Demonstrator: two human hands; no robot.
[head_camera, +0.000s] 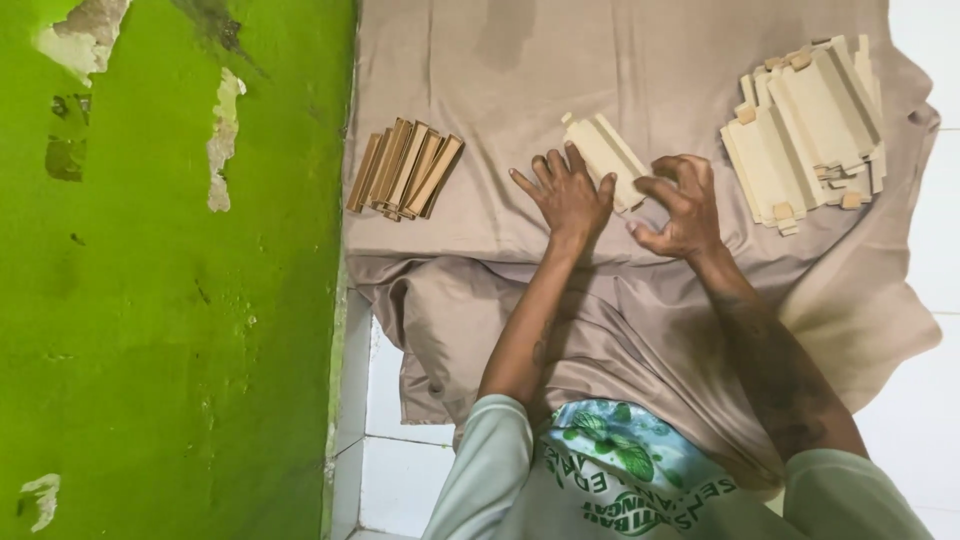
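Note:
A flat pale cardboard piece (603, 152) lies on the beige cloth (500, 80) in the middle. My left hand (567, 192) rests on the cloth with its fingers spread, its fingertips touching the near left edge of that piece. My right hand (680, 205) is curled, its fingers at the piece's right corner; whether it grips the piece is unclear. A row of brown folded cardboard pieces (405, 170) stands on edge to the left. A pile of pale flat cardboard pieces (808, 130) lies to the right.
A green wall (170, 280) with peeling paint runs along the left side. White floor tiles (395, 440) show beside the wrinkled near edge of the cloth and at the right (935, 300).

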